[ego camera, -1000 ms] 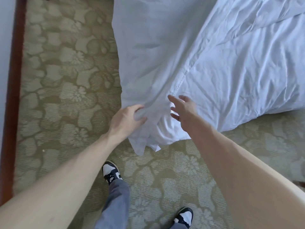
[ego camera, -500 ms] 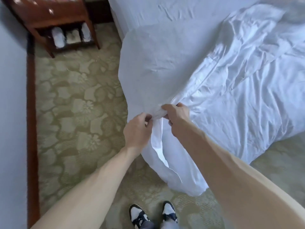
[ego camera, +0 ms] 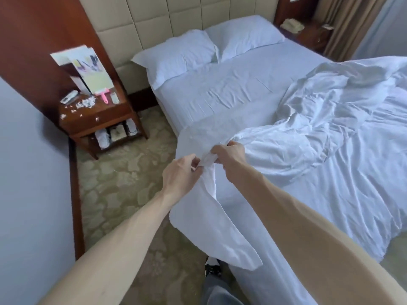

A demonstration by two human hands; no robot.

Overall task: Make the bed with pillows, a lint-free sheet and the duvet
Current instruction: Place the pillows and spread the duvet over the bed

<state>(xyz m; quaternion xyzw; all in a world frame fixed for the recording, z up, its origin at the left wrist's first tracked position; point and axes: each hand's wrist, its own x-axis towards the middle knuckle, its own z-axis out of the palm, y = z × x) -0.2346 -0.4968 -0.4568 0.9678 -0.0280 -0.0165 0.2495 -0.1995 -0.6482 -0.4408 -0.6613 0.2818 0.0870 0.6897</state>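
Both hands, left and right, pinch the duvet corner at centre frame. It looks soft, light and floppy. Corners seem the best hold.

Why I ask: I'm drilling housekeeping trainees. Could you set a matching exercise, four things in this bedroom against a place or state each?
Things:
1. pillows
2. duvet
3. pink tool
4. telephone

Places or states:
A. on the far nightstand by the curtain
B. rumpled, its corner gripped by the left hand and the right hand
C. side by side at the headboard
D. on the near nightstand

Pairs: 1-C, 2-B, 3-D, 4-A
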